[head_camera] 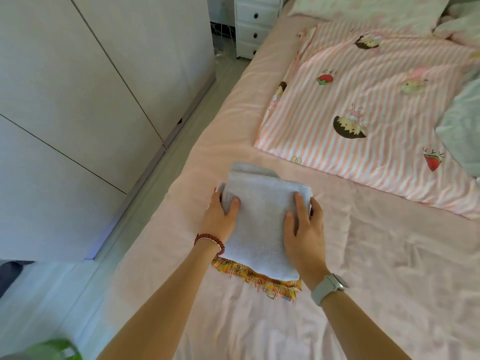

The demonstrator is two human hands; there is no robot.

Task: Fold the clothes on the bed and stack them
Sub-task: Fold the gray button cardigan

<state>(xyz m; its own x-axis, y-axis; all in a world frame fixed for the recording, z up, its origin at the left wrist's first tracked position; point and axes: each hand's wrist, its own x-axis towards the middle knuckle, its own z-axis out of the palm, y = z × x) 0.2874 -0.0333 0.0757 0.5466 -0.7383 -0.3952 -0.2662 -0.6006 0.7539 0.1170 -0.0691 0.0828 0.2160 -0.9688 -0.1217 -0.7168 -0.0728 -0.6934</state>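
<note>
Head view: 2 hands on the bed.
Left hand: holds folded blue sweater, thumb on top.
Right hand: holds its right side.
Under it: orange plaid cloth.

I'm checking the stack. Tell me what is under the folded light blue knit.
Under the light blue knit, a yellow-orange plaid garment with a frayed edge sticks out at the near side, on the pink sheet. The knit covers the rest of it, so any further layers cannot be seen.
</note>
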